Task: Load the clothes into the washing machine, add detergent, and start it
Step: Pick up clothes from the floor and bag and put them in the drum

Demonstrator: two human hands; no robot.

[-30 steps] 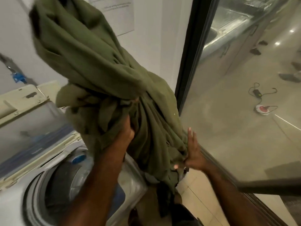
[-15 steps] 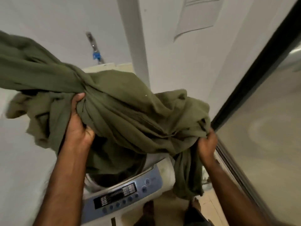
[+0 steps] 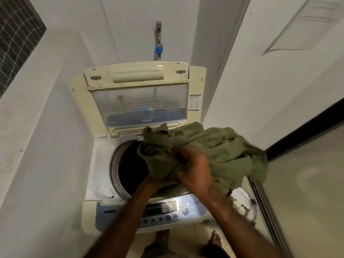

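Observation:
A top-loading washing machine [image 3: 100, 164] stands in a narrow alcove with its lid [image 3: 139, 101] raised against the wall. The round drum opening [image 3: 130, 168] is dark inside. A bunched olive-green cloth [image 3: 229, 151] lies over the right half of the opening and spills past the machine's right side. My right hand [image 3: 195, 170] grips the cloth from above at its middle. My left hand [image 3: 152, 180] is under the cloth's near edge, mostly hidden by it. The blue control panel [image 3: 167, 211] with its buttons faces me at the front.
White walls close in on the left [image 3: 37, 146] and right [image 3: 260, 90]. A tap with a blue fitting [image 3: 158, 49] sticks out of the wall behind the lid. A glass sliding door with a dark frame [image 3: 307, 164] runs along the right. My bare feet [image 3: 216, 239] stand on the tiled floor.
The green cloth has come down from chest height onto the drum opening. Both hands have moved together to the middle of the cloth. The view has tilted down onto the machine.

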